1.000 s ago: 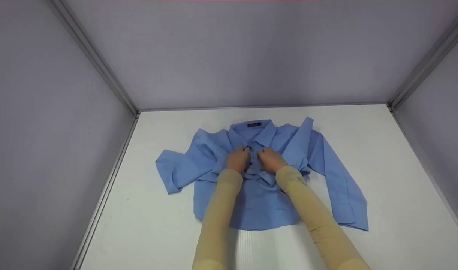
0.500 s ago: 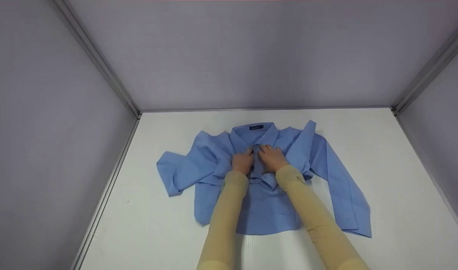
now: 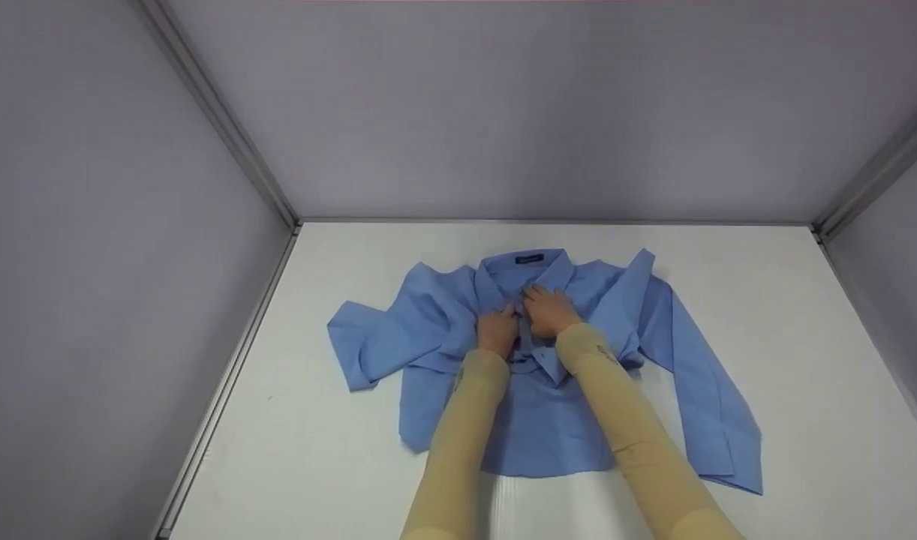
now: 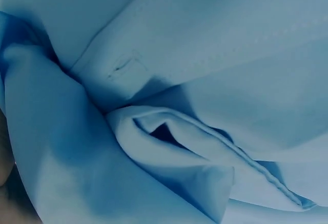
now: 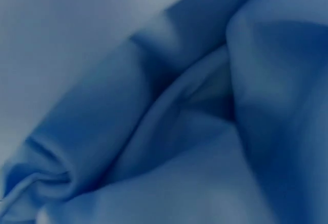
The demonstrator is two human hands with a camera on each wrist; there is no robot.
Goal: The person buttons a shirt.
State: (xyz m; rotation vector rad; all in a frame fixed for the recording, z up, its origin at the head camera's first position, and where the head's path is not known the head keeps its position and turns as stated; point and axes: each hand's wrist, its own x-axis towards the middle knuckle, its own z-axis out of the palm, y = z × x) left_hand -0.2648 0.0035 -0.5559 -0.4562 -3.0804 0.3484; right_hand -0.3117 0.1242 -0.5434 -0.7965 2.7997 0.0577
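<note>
A blue long-sleeved button-up shirt lies front up on the white table, collar towards the back wall. My left hand pinches the left side of its front opening, fingers curled in below the collar. On the other side of the opening, my right hand holds the placket with its fingertips close under the collar's right point. Between the hands shows a strip of placket. A stitched buttonhole appears in the left wrist view, and bunched shirt cloth fills the right wrist view.
The shirt's left-hand sleeve is bent outward; the right-hand sleeve stretches down the white table. Grey panels enclose the table, including the back wall and the left wall.
The left hand has shifted slightly down the front opening, while the right fingers have moved up towards the collar. The camera view has shifted a little; the shirt lies much as before.
</note>
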